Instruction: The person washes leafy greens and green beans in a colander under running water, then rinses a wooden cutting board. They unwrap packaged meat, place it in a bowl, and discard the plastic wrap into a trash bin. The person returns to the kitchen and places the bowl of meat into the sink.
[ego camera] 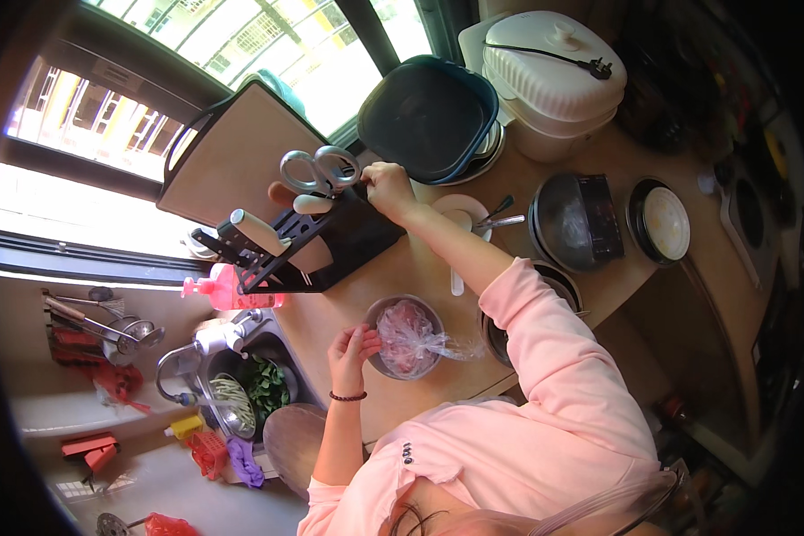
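A metal bowl [435, 315] holds a knotted clear plastic bag [402, 338] with pinkish contents. Beside its left rim is my left hand [354, 345], wearing a dark bead bracelet, fingers loosely bent and nothing seen in them. My right hand [387, 191] reaches to the far end of a black knife block [368, 231], its fingers bent close to the silver-handled scissors [318, 175]; what the fingertips hold, if anything, is hidden. Several knives with pale, black and brown handles stand in the block.
Left lie a pink soap bottle [231, 288] and a sink with leafy greens [268, 385]. A cutting board [248, 154] leans at the window. Beyond my right arm are a dark basin [429, 117], a white lidded appliance [553, 74], a saucer with utensils [459, 204] and stacked bowls [559, 221].
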### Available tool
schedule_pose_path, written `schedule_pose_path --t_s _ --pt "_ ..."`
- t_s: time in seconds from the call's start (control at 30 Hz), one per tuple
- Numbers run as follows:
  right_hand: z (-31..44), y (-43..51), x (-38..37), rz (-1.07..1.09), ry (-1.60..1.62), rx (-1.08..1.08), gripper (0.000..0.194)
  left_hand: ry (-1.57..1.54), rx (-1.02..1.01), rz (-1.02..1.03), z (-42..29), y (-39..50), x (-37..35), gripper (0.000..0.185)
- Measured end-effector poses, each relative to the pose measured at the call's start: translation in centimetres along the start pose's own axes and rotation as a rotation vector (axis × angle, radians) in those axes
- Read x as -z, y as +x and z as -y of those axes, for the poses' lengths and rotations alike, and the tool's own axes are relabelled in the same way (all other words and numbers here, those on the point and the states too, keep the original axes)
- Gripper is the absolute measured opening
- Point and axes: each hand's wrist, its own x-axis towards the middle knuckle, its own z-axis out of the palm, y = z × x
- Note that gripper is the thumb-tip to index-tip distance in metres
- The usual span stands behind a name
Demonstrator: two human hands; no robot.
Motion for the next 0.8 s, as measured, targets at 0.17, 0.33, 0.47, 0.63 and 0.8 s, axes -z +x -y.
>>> schedule_pose_path --t_s 0.17,0.33,0.47,0.63,0.8 --pt "0.1 0.6 0.6 0.103 -0.004 0.063 0.012 -0.028 0.018 0.001 0.7 0.0 0.6 0.024" --pt "0.4 1.4 1.8 0.301 -0.124 0.167 0.017 -0.014 0.035 0.008 1.0 0.4 0.8 0.024" --pt "0.3 1.1 2.5 0.357 -0.193 0.228 0.029 -0.028 0.028 0.021 1.2 0.5 1.0 0.025" --pt "-0.6 0.6 2.8 0.375 -0.328 0.456 0.045 -0.012 0.032 0.009 1.3 0.5 1.3 0.025" --pt "-1.1 0.4 2.7 0.33 -0.263 0.531 0.043 0.001 0.039 0.003 1.5 0.5 1.9 0.023"
